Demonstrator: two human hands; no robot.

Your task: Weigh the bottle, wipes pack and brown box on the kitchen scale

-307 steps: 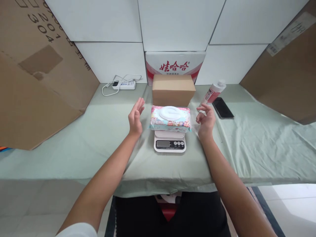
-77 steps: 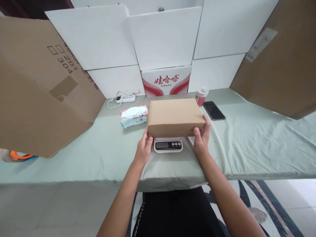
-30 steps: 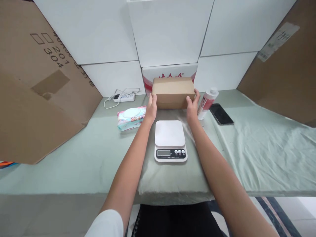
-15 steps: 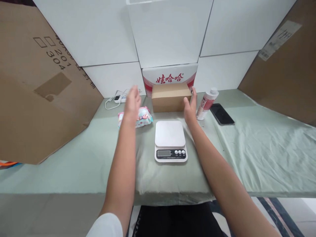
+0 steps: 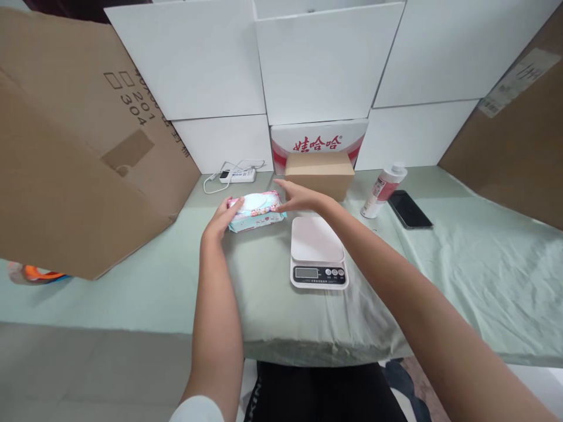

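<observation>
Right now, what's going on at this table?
A person has both hands at the wipes pack left of the scale: left hand on its near left end, right hand open at its right end. The scale's platform is bare. The brown box sits behind it, a bottle and phone to the right.

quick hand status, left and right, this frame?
Left hand: open, fingers touching the left end of the pastel wet-wipes pack with white lid, no closed grip.
Right hand: open, fingers at the pack's right end, not gripping.
</observation>
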